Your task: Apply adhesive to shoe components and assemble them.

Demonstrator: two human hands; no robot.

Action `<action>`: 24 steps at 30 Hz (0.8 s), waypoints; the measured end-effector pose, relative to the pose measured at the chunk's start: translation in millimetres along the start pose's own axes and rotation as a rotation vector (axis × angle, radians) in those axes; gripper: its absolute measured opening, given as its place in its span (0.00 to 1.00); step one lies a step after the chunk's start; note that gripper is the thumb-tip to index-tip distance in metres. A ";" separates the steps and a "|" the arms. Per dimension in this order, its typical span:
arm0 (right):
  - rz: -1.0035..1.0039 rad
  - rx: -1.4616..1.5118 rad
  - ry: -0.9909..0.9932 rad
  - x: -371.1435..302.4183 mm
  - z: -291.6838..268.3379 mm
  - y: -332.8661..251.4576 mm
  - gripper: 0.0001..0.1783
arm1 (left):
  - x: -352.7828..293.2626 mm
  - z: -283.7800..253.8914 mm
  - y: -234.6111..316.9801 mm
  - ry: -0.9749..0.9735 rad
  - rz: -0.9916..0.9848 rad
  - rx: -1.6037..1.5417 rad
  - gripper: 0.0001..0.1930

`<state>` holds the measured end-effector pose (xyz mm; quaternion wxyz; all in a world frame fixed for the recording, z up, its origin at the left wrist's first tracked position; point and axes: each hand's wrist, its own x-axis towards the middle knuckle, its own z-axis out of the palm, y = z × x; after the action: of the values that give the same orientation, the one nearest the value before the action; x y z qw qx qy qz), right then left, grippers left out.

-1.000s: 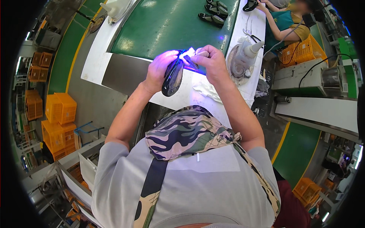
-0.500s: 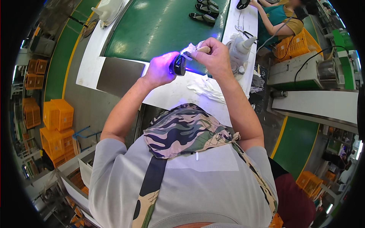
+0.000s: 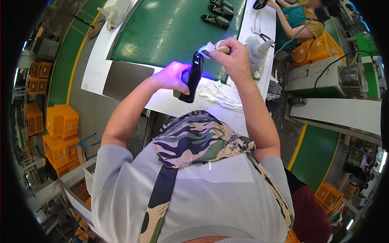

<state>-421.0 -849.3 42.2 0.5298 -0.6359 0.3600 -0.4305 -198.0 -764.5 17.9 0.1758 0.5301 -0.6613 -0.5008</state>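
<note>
My left hand (image 3: 172, 77), lit violet-blue, is wrapped round the side of a glossy black shoe (image 3: 195, 79) held up over the table's near edge. The shoe stands lengthwise, one end pointing away from me. Close to that far end, my right hand (image 3: 235, 60) pinches a crumpled white cloth (image 3: 206, 49) together with a small tan piece (image 3: 222, 49) whose kind I cannot make out. The cloth meets the shoe's far tip, or nearly so. Below my right forearm, another white cloth (image 3: 219, 95) lies on the white tabletop (image 3: 164, 101).
Several black shoes (image 3: 219, 18) rest on the green belt (image 3: 162, 32). A white squeeze bottle (image 3: 259, 50) stands right of my right hand; another white bottle (image 3: 115, 14) is far left. A grey plate (image 3: 125, 79) lies at left. A co-worker (image 3: 298, 22) works at far right.
The shoe has turned from end-on to lengthwise, showing more of its side. My left hand has shifted its grip, and my right hand with the cloth has moved slightly right and away.
</note>
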 end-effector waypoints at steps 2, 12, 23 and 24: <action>-0.013 0.000 -0.012 2.3 1.1 2.8 0.11 | 2.2 -0.3 -11.4 -0.033 0.012 -0.082 0.25; -0.096 -0.005 -0.081 8.7 11.4 17.3 0.12 | 4.6 -4.7 -31.6 -0.057 -0.030 -0.614 0.28; 0.095 0.078 -0.279 -2.8 22.3 43.9 0.13 | -0.6 1.9 -48.2 0.026 -0.034 -1.009 0.25; 0.117 0.092 -0.301 -4.2 22.3 45.3 0.13 | -0.7 3.4 -45.5 0.050 -0.021 -1.043 0.25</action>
<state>-401.9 -845.5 -4.6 0.6306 -0.6461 0.2928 -0.3149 -176.4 -759.3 -22.0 0.4274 0.3904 -0.3140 -0.7525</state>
